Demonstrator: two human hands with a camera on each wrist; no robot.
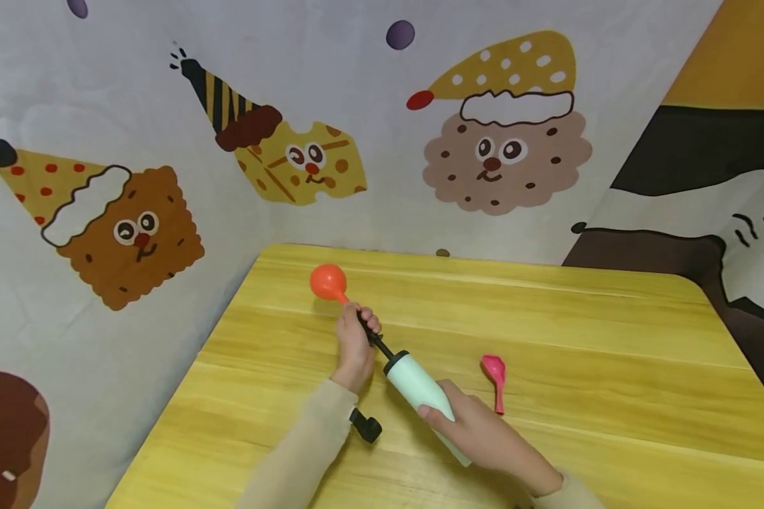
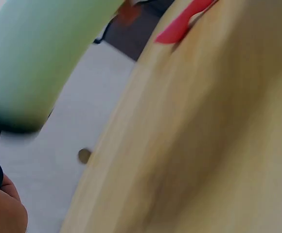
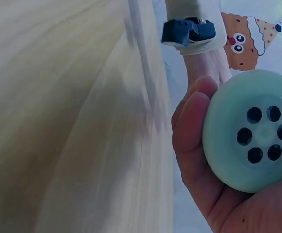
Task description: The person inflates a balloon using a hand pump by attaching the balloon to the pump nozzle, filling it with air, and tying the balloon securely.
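Observation:
A small, partly inflated orange balloon point(image 1: 327, 282) sits at the nozzle end of a hand pump. My left hand point(image 1: 356, 339) grips the pump's black nozzle end, close by the balloon's neck. The mint-green barrel of the balloon pump point(image 1: 417, 382) lies in my right hand point(image 1: 484, 431), its fingers and thumb wrapped round it. Some black rod shows between the barrel and my left hand. In the right wrist view the pump's round end cap point(image 3: 264, 133) faces the camera, with several dark holes. A flat pink balloon point(image 1: 495, 378) rests on the table, right of the pump.
The yellow wood-grain table point(image 1: 611, 353) reaches back to a hanging cloth point(image 1: 369, 78) printed with cartoon biscuits and cheese. A black wrist camera mount point(image 1: 366, 426) sticks out from the left sleeve.

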